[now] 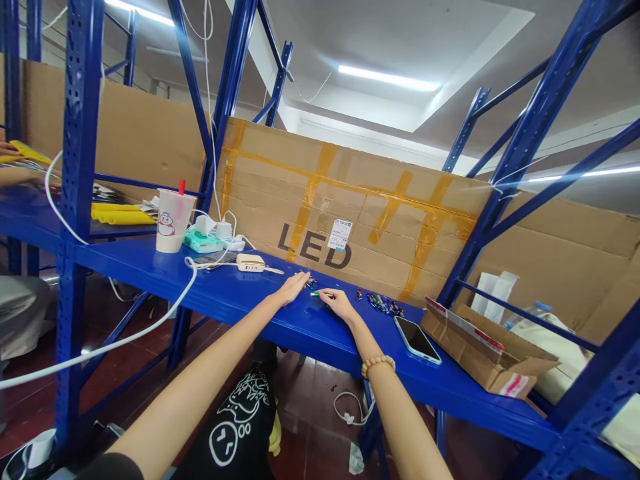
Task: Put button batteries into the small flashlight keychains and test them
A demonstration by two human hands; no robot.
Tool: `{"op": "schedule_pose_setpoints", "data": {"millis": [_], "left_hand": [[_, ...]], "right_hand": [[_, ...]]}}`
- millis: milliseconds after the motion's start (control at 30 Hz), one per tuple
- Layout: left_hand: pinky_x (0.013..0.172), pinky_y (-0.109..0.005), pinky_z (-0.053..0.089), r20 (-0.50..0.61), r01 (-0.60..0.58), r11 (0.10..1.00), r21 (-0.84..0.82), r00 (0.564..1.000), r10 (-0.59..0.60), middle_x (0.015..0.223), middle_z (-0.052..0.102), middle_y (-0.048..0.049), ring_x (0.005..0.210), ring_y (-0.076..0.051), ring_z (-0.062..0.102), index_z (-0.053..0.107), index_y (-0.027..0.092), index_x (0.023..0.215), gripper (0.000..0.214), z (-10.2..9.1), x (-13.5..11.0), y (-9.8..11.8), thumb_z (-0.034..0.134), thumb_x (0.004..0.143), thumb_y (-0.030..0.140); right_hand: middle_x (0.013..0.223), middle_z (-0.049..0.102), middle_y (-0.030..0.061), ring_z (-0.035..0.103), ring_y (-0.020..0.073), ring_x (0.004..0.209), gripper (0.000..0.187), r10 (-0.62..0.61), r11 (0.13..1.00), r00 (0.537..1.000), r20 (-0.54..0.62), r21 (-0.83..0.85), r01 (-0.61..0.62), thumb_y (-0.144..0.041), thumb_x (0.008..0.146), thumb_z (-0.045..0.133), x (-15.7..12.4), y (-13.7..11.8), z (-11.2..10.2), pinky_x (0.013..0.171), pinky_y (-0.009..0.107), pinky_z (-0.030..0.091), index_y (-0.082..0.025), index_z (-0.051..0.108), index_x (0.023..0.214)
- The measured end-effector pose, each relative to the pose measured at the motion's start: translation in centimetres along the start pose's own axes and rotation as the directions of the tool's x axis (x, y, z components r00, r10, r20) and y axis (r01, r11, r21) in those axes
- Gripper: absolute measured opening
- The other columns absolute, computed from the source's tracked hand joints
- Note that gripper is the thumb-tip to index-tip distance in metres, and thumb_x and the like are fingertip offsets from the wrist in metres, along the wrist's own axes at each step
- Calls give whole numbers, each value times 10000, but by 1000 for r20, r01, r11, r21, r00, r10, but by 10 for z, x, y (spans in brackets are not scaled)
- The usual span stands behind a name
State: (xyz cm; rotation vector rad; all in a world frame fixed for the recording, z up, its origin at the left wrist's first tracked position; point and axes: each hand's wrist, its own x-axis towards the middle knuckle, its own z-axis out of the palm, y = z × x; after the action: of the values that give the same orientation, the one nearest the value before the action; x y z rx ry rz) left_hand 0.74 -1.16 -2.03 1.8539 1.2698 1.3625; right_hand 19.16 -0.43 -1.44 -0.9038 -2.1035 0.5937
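Observation:
On the blue tabletop (225, 288), my left hand (293, 289) stretches its fingers over a few small shiny coloured pieces (313, 283). Its fingertips rest at their edge, and nothing shows in its grasp. Just to the right, my right hand (339, 303) pinches a small green-and-silver cylindrical piece (315, 295), held low over the table and pointing left. What kind of piece it is stays too small to tell. A larger heap of similar dark blue, purple and green shiny pieces (384, 305) lies beyond my right hand, with a small reddish piece (359, 294) beside it.
A phone (417, 340) and an open cardboard box (480, 350) are at right. A drink cup (173, 221), power bank (251, 263) and chargers with cables (220, 230) stand at left. Cardboard marked LED (320, 200) walls the back. Blue rack posts (80, 200) flank the table.

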Motion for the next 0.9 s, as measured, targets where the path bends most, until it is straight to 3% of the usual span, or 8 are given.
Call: {"op": "schedule_pose_setpoints", "data": {"millis": [400, 600, 900], "left_hand": [[791, -323, 414, 16, 8, 1000, -3, 1000, -8, 734, 565, -29, 748, -178, 535, 553, 183, 794, 461, -1, -3, 3, 270, 837, 544], [764, -312, 426, 16, 9, 1000, -8, 1000, -8, 740, 572, -33, 740, -175, 535, 564, 181, 795, 466, -1, -2, 1, 275, 836, 545], [747, -310, 428, 13, 18, 1000, -11, 1000, -18, 724, 577, -35, 712, -174, 535, 568, 182, 764, 455, 1, 0, 0, 286, 832, 532]], "right_hand": [[693, 655, 57, 436, 96, 530, 450, 30, 999, 999, -14, 20, -30, -517, 661, 582, 1, 2, 2, 503, 236, 347, -110, 710, 807], [747, 671, 70, 473, 108, 565, 436, 29, 999, 1000, -7, 31, -29, -519, 622, 620, 0, 2, 2, 550, 250, 384, -122, 713, 775], [701, 639, 43, 472, 116, 599, 535, 41, 999, 999, -1, 23, -41, -600, 670, 520, 1, 1, 2, 569, 240, 375, -113, 709, 784]]}}
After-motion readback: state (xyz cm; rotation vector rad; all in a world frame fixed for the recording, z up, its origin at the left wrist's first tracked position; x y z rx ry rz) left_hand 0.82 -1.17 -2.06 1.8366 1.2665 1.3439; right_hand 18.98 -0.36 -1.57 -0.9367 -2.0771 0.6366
